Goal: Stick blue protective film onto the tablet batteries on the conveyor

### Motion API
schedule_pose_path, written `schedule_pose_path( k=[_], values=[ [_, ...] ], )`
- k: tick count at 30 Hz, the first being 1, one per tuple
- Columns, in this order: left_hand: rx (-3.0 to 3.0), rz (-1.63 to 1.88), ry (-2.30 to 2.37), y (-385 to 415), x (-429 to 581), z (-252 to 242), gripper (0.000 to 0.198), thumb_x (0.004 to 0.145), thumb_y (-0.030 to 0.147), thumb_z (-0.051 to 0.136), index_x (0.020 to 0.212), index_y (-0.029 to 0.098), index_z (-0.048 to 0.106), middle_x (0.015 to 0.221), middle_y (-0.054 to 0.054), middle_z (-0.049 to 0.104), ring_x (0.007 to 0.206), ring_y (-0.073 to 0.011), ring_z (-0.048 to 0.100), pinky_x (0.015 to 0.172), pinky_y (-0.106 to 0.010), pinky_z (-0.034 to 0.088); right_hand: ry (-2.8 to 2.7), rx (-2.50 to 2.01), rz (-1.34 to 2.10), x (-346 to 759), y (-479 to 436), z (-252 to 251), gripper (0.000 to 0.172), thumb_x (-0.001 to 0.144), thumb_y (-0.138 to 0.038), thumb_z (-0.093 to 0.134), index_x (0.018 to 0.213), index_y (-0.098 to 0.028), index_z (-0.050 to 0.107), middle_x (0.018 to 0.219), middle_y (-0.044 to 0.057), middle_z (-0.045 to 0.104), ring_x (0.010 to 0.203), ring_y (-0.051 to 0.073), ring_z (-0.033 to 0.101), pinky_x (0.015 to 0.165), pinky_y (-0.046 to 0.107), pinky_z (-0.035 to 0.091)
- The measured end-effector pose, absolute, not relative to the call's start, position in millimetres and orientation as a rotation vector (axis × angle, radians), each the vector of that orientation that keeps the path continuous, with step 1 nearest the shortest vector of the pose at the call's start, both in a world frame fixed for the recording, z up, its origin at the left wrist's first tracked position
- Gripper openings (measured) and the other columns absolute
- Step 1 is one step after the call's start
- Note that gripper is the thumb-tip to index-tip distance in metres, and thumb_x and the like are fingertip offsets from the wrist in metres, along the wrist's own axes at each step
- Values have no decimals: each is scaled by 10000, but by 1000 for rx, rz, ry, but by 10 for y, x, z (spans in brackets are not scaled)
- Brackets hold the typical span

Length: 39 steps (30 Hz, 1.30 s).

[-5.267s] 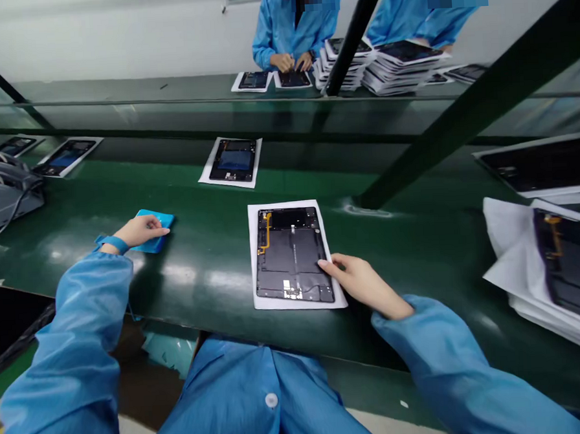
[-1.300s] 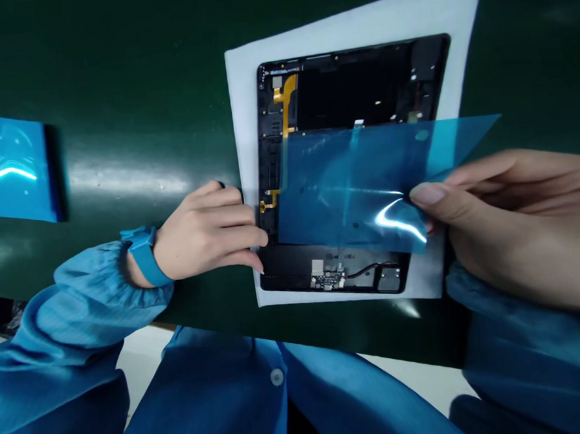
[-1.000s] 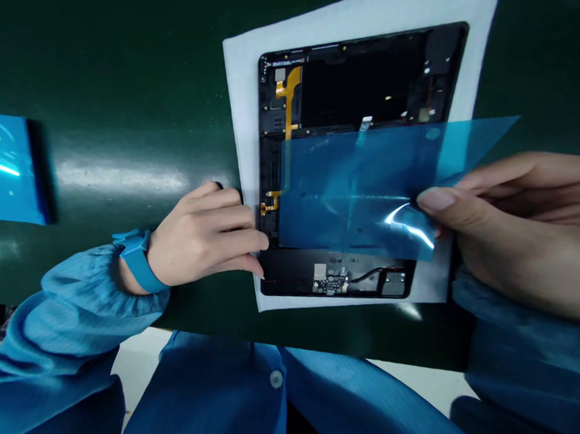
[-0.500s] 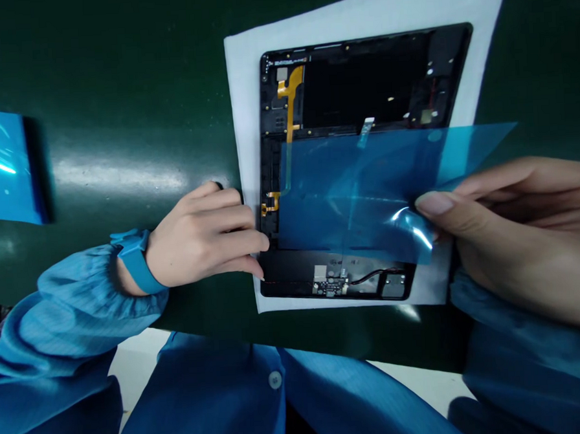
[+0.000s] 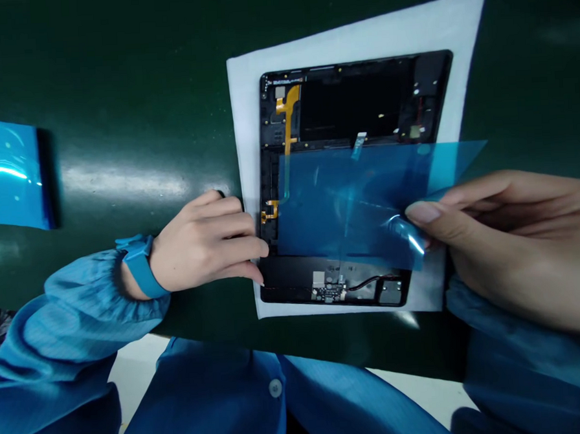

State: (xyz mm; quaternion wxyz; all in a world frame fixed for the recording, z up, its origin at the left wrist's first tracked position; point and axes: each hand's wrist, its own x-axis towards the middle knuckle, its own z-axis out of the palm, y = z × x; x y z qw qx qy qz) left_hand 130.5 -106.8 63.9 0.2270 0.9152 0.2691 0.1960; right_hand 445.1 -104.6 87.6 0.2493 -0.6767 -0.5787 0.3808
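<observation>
An opened black tablet chassis [image 5: 347, 104] with an orange flex cable lies on a white sheet of paper [image 5: 358, 38] on the dark green bench. My right hand [image 5: 509, 238] pinches the right edge of a translucent blue film [image 5: 348, 207] and holds it over the lower middle of the chassis. My left hand [image 5: 208, 244], with a blue wrist strap, rests closed against the chassis's left edge, its fingertips on the paper and frame.
A stack of blue film pieces [image 5: 8, 173] lies on the green bench [image 5: 118, 90] at the far left. The bench's near edge runs just below the paper, with my blue coat under it.
Since five seconds ago my view has closed in on the tablet and my right hand has brought a blue film over it. In the last second the film has barely shifted.
</observation>
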Motion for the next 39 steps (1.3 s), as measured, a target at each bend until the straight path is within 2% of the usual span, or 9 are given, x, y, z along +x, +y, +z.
schedule_pose_path(
  k=[7, 39],
  values=[
    [2519, 534, 753, -1076, 1298, 639, 311, 933, 521, 646, 951, 214, 692, 815, -3, 690, 729, -157, 532, 654, -325, 313, -1610, -1804, 1003, 4431, -1053, 854, 182, 742, -370, 861, 763, -223, 756, 596, -24, 683, 468, 106, 611, 480, 215, 539],
    [2504, 531, 748, -1080, 1294, 642, 308, 928, 509, 657, 965, 205, 688, 812, -3, 674, 723, -155, 506, 662, -316, 309, -1653, -1744, 1050, 4433, -1010, 842, 200, 742, -402, 845, 717, -231, 745, 550, -21, 673, 423, 116, 614, 447, 186, 538]
  ],
)
